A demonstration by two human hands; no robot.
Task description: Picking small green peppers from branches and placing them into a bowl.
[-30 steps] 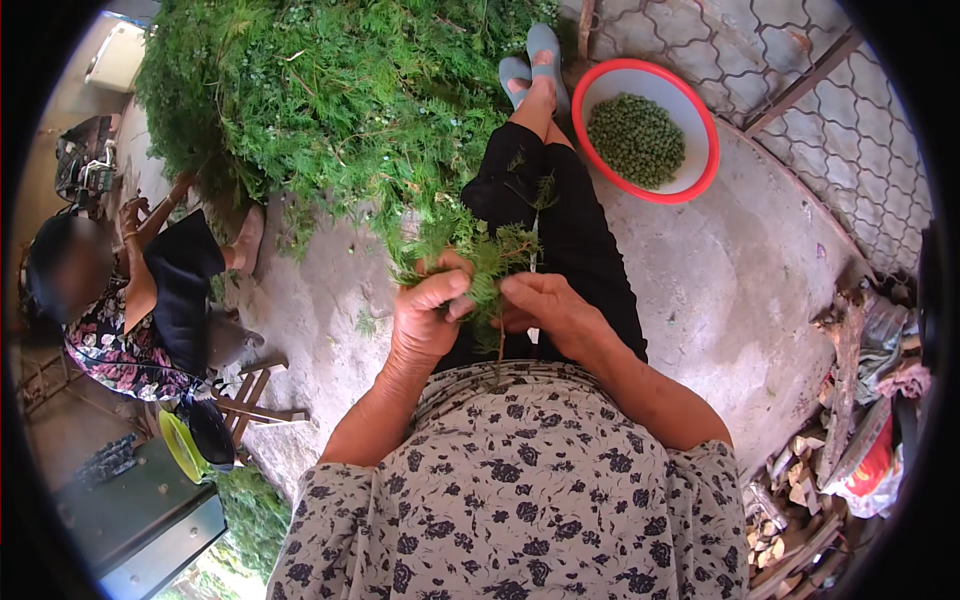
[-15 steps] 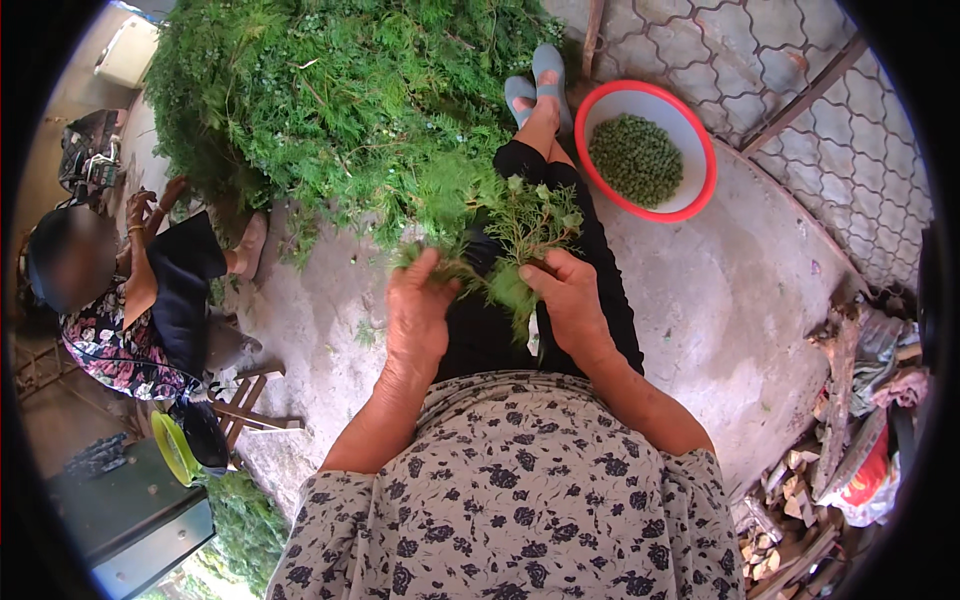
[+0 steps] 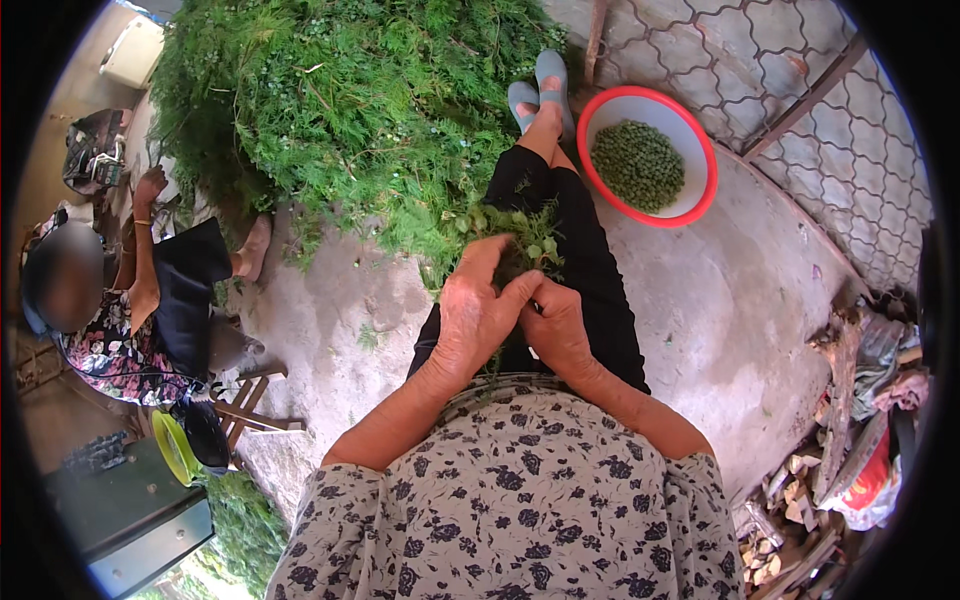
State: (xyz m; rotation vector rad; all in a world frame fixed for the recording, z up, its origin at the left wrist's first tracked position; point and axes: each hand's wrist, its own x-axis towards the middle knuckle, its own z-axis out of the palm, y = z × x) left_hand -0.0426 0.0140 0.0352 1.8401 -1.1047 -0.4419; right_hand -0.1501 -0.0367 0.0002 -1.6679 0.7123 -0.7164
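Note:
A green evergreen sprig (image 3: 535, 236) with small pale-green cones is held over my lap. My right hand (image 3: 557, 322) is closed, its curled fingers gripping the stem end. Across it reaches my left hand (image 3: 472, 312), its fingers bent around the near side of the sprig and its thumb against my right hand. The left fingertips are partly hidden behind the foliage. Beyond my hands spreads a large heap of cut evergreen branches (image 3: 350, 110). To the right of my feet stands a white basin (image 3: 698, 172) with a red rim, holding many small green cones (image 3: 637, 165).
At the left another person (image 3: 130, 310) sits on a low wooden stool (image 3: 245, 400) by the heap. A yellow-green basin (image 3: 176, 447) is behind them. A metal lattice (image 3: 760, 70) stands at the far right, firewood (image 3: 795, 495) and bags at the near right.
My left hand has moved right and forward onto the sprig, meeting my right hand. The sprig now looks more bunched up. The other person's raised hand has shifted.

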